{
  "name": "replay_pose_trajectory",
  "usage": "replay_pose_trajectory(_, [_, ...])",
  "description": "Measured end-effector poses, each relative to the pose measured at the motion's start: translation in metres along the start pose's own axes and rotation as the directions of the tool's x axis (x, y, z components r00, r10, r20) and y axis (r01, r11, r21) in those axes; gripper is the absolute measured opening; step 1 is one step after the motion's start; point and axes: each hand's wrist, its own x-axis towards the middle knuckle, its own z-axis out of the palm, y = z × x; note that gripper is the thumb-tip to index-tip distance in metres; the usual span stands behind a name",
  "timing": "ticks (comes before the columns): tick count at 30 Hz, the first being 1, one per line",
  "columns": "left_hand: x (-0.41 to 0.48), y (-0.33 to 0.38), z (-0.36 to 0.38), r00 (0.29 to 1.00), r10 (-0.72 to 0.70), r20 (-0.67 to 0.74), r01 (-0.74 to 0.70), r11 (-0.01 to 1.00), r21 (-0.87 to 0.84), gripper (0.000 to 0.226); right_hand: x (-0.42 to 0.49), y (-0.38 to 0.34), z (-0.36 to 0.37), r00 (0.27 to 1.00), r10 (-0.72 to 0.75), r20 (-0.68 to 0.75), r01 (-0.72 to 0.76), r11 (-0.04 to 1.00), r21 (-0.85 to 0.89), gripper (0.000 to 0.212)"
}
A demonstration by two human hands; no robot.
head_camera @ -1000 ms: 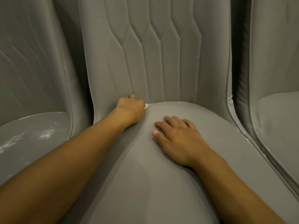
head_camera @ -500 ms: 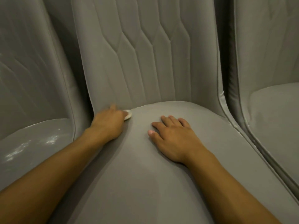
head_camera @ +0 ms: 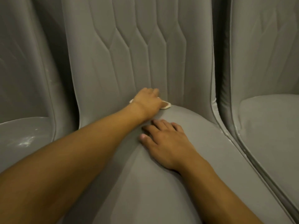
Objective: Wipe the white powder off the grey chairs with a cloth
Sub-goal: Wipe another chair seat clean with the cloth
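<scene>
Tutor: Since half a second ago, the left hand (head_camera: 148,98) has slid rightward along the crease (head_camera: 191,110) where the backrest (head_camera: 129,54) meets the seat (head_camera: 161,191) of the middle chair (head_camera: 202,159). It now sits just beyond the fingertips of the right hand (head_camera: 165,143), which has kept its place, flat on the seat.

Student: Where is the cloth (head_camera: 166,105), and how is it held?

Tutor: It is bunched inside the left hand, whose fingers curl round it and press it into the crease. Only a pale corner shows at either side of the fist. The right hand lies with fingers straight and slightly spread, holding nothing.

Student: How should such a cloth handle?

Tutor: Judged from its crumpled form, it is light, soft and wholly limp. It should take the shape of the seam under pressure, so a wadded grip with the fingertips behind it seems best; a loose edge would merely drag. The upholstery looks smooth and slightly yielding.

Student: What remains?

Tutor: White powder (head_camera: 25,141) is streaked across the seat of the left chair (head_camera: 32,62), and faint pale traces follow the piping (head_camera: 226,135) between the middle chair and the right chair (head_camera: 267,126). The middle seat looks largely clean, so this pass is probably a finishing stroke.
</scene>
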Motion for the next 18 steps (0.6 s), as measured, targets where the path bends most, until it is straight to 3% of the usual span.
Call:
replay_pose_trajectory(6, [-0.077, -0.050, 0.033, 0.952, -0.251, 0.176, 0.244, 0.968, 0.062, 0.044, -0.004, -0.001, -0.002, 0.999, 0.006, 0.046, -0.006, 1.000, -0.002, 0.053])
replay_pose_trajectory(11, [-0.116, -0.047, 0.035, 0.879, -0.392, 0.273, 0.363, 0.919, 0.151, 0.041, -0.006, -0.001, -0.004, 0.999, 0.010, 0.047, -0.010, 1.000, 0.000, 0.054])
replay_pose_trajectory(15, [-0.150, -0.054, 0.024, 0.845, -0.380, 0.377, 0.364, 0.924, 0.115, 0.037, -0.006, -0.003, -0.004, 0.998, 0.015, 0.055, -0.014, 1.000, -0.008, 0.054])
replay_pose_trajectory(18, [-0.151, -0.079, 0.010, 0.860, -0.328, 0.392, 0.367, 0.930, -0.027, 0.028, -0.007, -0.003, -0.005, 0.999, 0.022, 0.043, -0.022, 1.000, -0.005, 0.053])
